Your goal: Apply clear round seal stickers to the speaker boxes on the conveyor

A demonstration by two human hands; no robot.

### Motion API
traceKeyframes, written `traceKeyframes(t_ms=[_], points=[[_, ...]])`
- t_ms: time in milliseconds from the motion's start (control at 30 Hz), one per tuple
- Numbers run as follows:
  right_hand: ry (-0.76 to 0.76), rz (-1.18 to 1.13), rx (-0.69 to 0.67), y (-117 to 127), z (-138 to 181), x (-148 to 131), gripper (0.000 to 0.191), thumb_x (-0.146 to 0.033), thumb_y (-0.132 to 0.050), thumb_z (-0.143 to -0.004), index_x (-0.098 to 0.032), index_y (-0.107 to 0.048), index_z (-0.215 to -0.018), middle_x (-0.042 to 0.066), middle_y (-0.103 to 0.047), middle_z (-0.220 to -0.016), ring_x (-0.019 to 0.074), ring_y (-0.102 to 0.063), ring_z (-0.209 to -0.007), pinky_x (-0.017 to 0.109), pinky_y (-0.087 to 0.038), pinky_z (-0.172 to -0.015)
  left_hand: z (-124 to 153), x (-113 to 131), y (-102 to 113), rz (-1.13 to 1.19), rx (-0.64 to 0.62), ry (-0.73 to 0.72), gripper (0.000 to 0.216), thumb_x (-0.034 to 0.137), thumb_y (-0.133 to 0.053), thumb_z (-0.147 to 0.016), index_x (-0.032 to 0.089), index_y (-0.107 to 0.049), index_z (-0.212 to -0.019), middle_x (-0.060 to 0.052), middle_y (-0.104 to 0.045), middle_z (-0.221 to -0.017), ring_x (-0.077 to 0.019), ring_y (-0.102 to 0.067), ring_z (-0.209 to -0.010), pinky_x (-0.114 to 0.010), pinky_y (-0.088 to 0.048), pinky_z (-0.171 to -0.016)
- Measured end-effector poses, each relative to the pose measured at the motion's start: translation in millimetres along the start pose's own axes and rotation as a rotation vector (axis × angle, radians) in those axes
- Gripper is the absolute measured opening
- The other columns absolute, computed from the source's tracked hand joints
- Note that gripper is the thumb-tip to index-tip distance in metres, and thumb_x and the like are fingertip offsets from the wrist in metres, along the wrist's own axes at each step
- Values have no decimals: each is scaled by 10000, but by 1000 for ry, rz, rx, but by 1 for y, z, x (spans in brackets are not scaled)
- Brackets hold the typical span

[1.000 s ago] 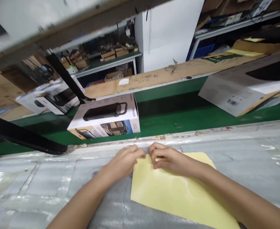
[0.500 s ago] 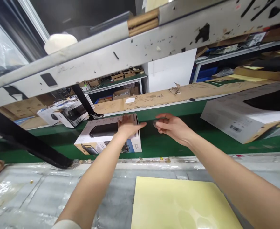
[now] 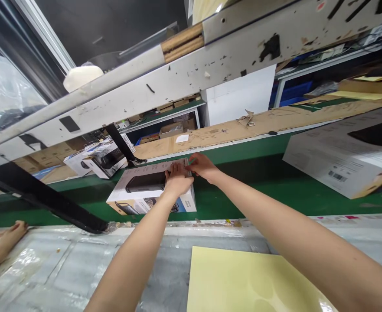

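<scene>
The middle box (image 3: 148, 183) and the right-hand box (image 3: 340, 151), with its barcode (image 3: 337, 176), bear print too small to read.

Head-worn view, forward and down

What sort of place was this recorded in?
Probably a factory or warehouse packing area: a printed product box lies on a green surface under the left hand, a second box sits farther right, and brown cartons stand in the background.
</scene>
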State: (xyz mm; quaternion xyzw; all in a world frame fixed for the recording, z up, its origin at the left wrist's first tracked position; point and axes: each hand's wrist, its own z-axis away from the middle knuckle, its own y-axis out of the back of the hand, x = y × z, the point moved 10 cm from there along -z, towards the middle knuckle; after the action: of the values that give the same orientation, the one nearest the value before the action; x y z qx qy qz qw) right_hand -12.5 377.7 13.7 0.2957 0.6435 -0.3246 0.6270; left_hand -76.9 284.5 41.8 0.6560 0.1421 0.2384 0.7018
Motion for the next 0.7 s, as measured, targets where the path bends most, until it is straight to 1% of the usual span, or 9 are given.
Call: traceKeyframes(t_ms=[167,267,400,500,600,700], points=[[-65,69,4,-7,-4,7,367,-43,-802,-701,-209,-521,-870,-79,-498,-636,106,-478,-531,221,-319,-460,4,-8,6,137,8,29,915,331,-561,-802,104,-184,-1604,-184,-226,-1694,-311,-138,-1594,-495,-71,-1295],[-123,55,-13,-13,-5,15,345,-107,-804,-764,-217,-508,-905,-82,-489,-598,116,-462,-487,233,-318,-430,5,-11,9,184,23,21,932,319,-583,-778,109,-196,-1599,-185,-244,-1687,-320,-145,-1592,-492,-65,-1298],[-193,-32,-62,-22,-2,24,320,-162,-798,-829,-224,-494,-904,-83,-487,-520,115,-426,-423,230,-299,-390,5,-15,12,208,40,21,938,305,-604,-758,112,-219,-1592,-183,-266,-1680,-338,-167,-1585,-491,-75,-1298],[-221,-124,-96,-26,3,29,299,-178,-789,-864,-223,-494,-882,-67,-517,-520,105,-431,-429,213,-324,-391,5,-16,13,214,41,20,927,297,-615,-754,153,-239,-1589,-161,-260,-1687,-337,-167,-1585,-496,-76,-1295],[-259,-205,-134,-29,9,38,265,-207,-744,-920,-217,-490,-845,-44,-545,-549,97,-449,-456,198,-362,-408,5,-19,13,203,35,27,923,289,-623,-761,150,-245,-1591,-158,-267,-1685,-328,-179,-1583,-490,-94,-1292],[-309,-245,-192,-37,16,51,296,-258,-691,-966,-209,-476,-769,-45,-507,-542,91,-446,-461,189,-383,-419,4,-22,15,197,66,5,887,283,-630,-773,165,-285,-1582,-149,-323,-1663,-310,-217,-1573,-481,-115,-1289]])
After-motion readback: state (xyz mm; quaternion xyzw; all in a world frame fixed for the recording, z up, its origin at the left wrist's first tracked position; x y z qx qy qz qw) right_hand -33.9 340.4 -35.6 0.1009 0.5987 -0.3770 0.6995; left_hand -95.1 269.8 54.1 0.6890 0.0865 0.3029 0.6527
